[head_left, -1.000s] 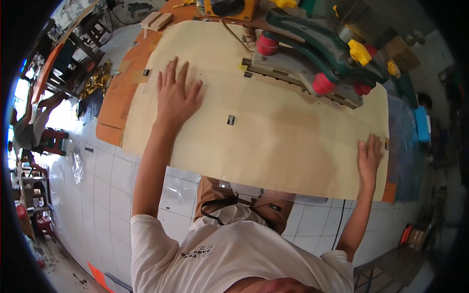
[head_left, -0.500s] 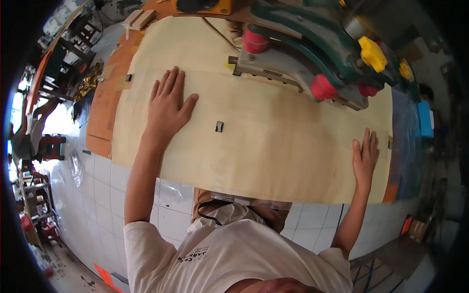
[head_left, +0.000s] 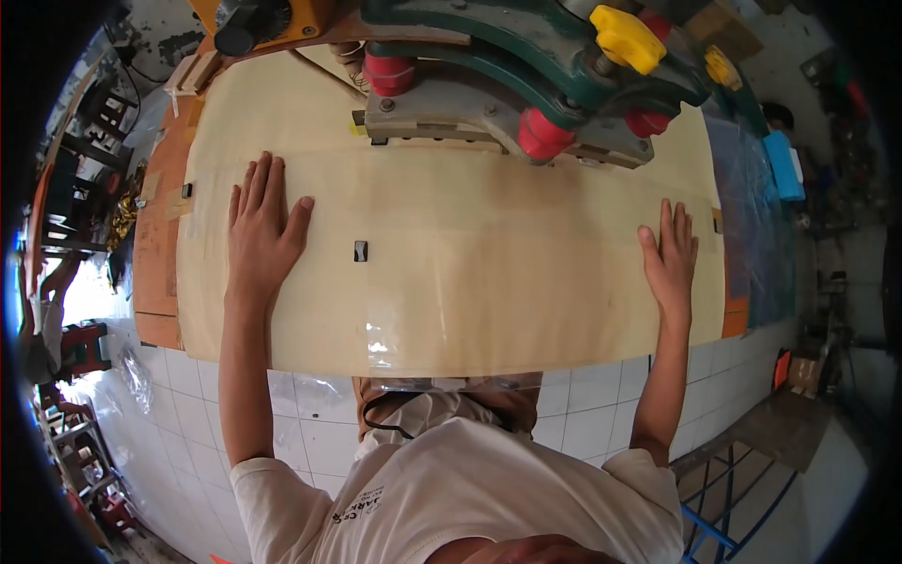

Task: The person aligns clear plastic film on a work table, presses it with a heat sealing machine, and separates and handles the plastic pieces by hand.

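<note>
A wide cream-coloured sheet point(head_left: 470, 244) covers the worktable in front of me, and its near part shines as if under clear film. My left hand point(head_left: 261, 230) lies flat on the left part of it, palm down, fingers stretched and thumb apart. Near the sheet's right edge my right hand point(head_left: 670, 265) also rests flat, fingers pointing away from me. Neither hand holds anything. Between them, closer to the left one, is a small black piece point(head_left: 361, 251). Similar black pieces show at the left edge point(head_left: 187, 190) and right edge point(head_left: 718, 226).
Over the far side of the sheet stands a green machine head point(head_left: 526, 70) with red cylinders, a metal bar point(head_left: 442, 117) and a yellow knob point(head_left: 628, 39). An orange unit point(head_left: 305, 19) sits at the far left. Bluish plastic point(head_left: 747, 226) hangs at the right.
The camera view has turned, so the machine and sheet appear farther left. Both hands stay flat on the sheet, in nearly the same places.
</note>
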The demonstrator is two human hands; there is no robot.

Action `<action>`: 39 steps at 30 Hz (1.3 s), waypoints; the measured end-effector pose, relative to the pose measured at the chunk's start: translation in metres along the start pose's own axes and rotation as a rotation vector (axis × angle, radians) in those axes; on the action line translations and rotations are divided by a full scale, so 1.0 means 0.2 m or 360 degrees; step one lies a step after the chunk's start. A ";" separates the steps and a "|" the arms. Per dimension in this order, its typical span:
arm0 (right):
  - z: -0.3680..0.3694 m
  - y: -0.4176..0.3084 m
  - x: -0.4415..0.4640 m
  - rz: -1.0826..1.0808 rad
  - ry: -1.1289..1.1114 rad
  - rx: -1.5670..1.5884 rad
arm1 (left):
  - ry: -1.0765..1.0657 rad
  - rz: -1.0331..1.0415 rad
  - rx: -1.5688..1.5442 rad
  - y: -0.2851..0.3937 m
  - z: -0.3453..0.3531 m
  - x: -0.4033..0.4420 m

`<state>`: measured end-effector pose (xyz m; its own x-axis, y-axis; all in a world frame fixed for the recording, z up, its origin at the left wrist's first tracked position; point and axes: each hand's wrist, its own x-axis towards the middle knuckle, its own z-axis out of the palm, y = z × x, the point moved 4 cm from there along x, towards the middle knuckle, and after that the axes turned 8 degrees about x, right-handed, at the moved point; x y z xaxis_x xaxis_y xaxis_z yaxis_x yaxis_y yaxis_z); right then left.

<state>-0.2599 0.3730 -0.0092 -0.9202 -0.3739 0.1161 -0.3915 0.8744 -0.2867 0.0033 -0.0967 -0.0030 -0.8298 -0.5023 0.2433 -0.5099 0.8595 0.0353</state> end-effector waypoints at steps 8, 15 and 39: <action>-0.01 0.00 0.00 0.0004 0.0003 -0.0005 | 0.0048 0.0004 -0.0043 -0.01 0.00 0.00; -0.01 0.02 -0.01 -0.0014 0.0054 -0.0027 | 0.0054 -0.0012 -0.0042 -0.01 0.00 -0.01; 0.04 0.09 0.03 -0.0003 0.0032 -0.0099 | 0.0124 -0.0001 0.0007 -0.05 0.05 -0.02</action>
<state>-0.2728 0.3847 -0.0214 -0.9191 -0.3698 0.1356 -0.3922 0.8914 -0.2271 0.0103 -0.1042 -0.0136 -0.8093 -0.4938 0.3180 -0.5117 0.8586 0.0312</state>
